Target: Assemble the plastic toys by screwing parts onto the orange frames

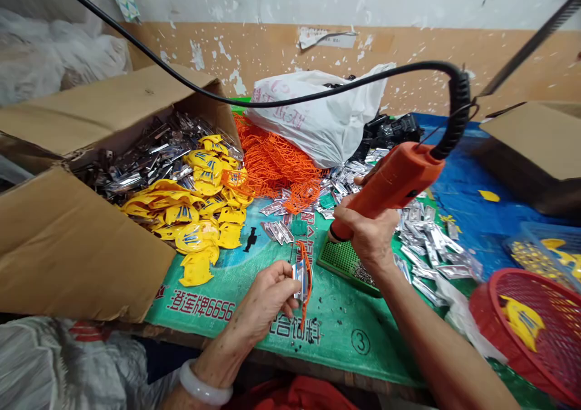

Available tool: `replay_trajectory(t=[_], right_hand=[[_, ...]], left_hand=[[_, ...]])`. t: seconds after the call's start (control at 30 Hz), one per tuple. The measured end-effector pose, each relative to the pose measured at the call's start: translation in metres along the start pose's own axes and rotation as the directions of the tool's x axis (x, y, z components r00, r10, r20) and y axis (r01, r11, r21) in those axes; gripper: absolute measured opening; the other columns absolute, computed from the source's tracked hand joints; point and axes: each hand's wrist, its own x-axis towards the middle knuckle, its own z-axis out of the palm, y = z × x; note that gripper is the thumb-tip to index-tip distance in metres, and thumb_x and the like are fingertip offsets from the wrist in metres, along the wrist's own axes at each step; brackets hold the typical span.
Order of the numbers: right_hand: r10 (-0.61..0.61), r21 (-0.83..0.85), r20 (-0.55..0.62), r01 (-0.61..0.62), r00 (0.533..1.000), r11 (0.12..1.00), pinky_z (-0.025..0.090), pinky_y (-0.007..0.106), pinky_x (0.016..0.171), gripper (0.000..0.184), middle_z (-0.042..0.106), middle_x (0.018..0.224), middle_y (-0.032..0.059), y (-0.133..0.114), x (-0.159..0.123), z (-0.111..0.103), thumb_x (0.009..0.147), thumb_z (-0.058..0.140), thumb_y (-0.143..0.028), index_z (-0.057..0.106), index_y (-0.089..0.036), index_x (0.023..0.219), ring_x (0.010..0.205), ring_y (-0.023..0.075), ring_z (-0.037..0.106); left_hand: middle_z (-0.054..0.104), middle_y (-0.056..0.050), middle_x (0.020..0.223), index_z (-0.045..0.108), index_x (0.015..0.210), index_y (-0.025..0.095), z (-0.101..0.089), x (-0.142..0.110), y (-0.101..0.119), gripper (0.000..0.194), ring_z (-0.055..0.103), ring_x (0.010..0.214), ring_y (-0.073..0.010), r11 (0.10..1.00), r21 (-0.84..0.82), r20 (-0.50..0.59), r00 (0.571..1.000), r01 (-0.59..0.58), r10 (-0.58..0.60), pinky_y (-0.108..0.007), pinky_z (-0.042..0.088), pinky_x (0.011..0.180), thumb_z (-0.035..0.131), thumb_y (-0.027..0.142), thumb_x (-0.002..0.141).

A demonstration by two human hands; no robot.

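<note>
My left hand point(267, 295) pinches a silver metal clip point(299, 280) joined to a strip of orange plastic point(307, 277), and my fingers hide part of the clip. My right hand point(367, 234) is closed around an orange corded hand tool point(390, 180), whose tip points down near the green perforated pad point(345, 265). A black coiled cable point(460, 104) rises from the tool's rear end. Loose silver clips point(431, 244) lie to the right of my right hand, and yellow plastic pieces point(195, 216) are heaped to the left.
An open cardboard box point(77, 228) holds silver pieces point(140, 162). Orange plastic netting point(272, 162) and a white plastic bag point(313, 113) sit behind the work surface, a printed green sack point(336, 343). A red basket point(526, 331) stands at the lower right.
</note>
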Motion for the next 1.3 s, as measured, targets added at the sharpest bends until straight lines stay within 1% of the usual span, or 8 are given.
replay_trajectory(t=[0.17,0.4,0.5,0.6,0.7,0.77,0.97,1.3], right_hand=[[-0.017,-0.047,-0.013,0.017,1.000,0.999,0.048,0.029,0.052,0.015,0.062,0.060,-0.0036,0.001,-0.001,0.000,0.052,0.075,-0.020,0.062,-0.018,0.059,0.053,0.0120,0.055],[0.013,0.045,-0.010,-0.012,1.000,0.999,0.046,0.029,0.049,0.014,0.061,0.063,-0.0029,0.000,0.001,-0.003,0.054,0.075,-0.019,0.062,-0.016,0.058,0.050,0.0104,0.052],[-0.005,0.181,-0.006,0.007,1.000,0.983,0.045,0.029,0.047,0.015,0.060,0.063,-0.0032,-0.020,0.001,-0.009,0.056,0.075,-0.017,0.064,-0.018,0.066,0.048,0.0110,0.051],[-0.015,0.338,0.050,-0.003,0.999,0.941,0.047,0.030,0.050,0.033,0.060,0.063,-0.0043,-0.050,-0.008,-0.017,0.058,0.073,-0.012,0.066,-0.025,0.088,0.051,0.0130,0.054],[0.007,0.433,0.197,-0.093,0.980,0.896,0.050,0.034,0.056,0.046,0.059,0.065,-0.0032,-0.075,-0.026,-0.023,0.062,0.067,-0.009,0.064,-0.029,0.104,0.058,0.0159,0.057],[0.021,0.449,0.292,-0.156,0.956,0.880,0.051,0.034,0.057,0.052,0.059,0.069,-0.0027,-0.083,-0.039,-0.024,0.064,0.065,-0.008,0.061,-0.031,0.111,0.061,0.0166,0.059],[0.062,0.439,0.371,-0.233,0.927,0.868,0.051,0.033,0.060,0.053,0.060,0.070,-0.0022,-0.077,-0.056,-0.017,0.063,0.068,-0.009,0.059,-0.030,0.111,0.064,0.0166,0.059],[0.081,0.433,0.358,-0.242,0.930,0.868,0.049,0.031,0.059,0.059,0.061,0.067,-0.0036,-0.072,-0.057,-0.014,0.061,0.066,-0.008,0.056,-0.030,0.115,0.061,0.0150,0.057]], left_hand=[[0.048,0.007,0.048,0.054,0.071,0.016,-0.003,0.004,0.003,0.012,0.041,0.042,-0.0057,0.994,0.106,-0.003,1.000,-0.004,0.004,-0.016,0.031,0.037,0.056,0.027,0.066],[0.052,0.007,0.050,0.052,0.071,0.017,0.002,0.013,0.006,0.007,0.043,0.041,-0.0057,0.999,0.053,0.064,0.998,-0.010,0.007,-0.016,0.031,0.038,0.057,0.022,0.067],[0.053,0.007,0.050,0.052,0.071,0.018,0.003,0.015,0.005,0.006,0.043,0.040,-0.0057,1.000,0.031,0.082,0.997,-0.005,0.002,-0.017,0.032,0.038,0.057,0.019,0.068],[0.054,0.006,0.050,0.051,0.070,0.018,0.002,0.016,0.004,0.008,0.044,0.040,-0.0059,1.000,0.010,0.098,0.995,-0.002,0.001,-0.017,0.033,0.038,0.058,0.019,0.068],[0.056,0.005,0.052,0.052,0.070,0.018,0.001,0.016,0.002,0.011,0.045,0.041,-0.0058,0.999,-0.035,0.128,0.992,-0.017,0.022,-0.017,0.033,0.038,0.061,0.023,0.068],[0.057,0.005,0.055,0.052,0.071,0.017,0.001,0.016,0.001,0.014,0.046,0.042,-0.0055,0.997,-0.067,0.142,0.989,-0.026,0.035,-0.017,0.034,0.039,0.063,0.026,0.068],[0.055,0.006,0.054,0.053,0.073,0.017,0.002,0.012,0.001,0.018,0.047,0.043,-0.0063,0.996,-0.087,0.135,0.990,-0.028,0.040,-0.018,0.035,0.040,0.065,0.029,0.067],[0.051,0.006,0.053,0.051,0.072,0.018,0.004,0.009,0.004,0.016,0.044,0.043,-0.0060,0.997,-0.054,0.118,0.991,-0.057,0.063,-0.019,0.031,0.040,0.062,0.029,0.069]])
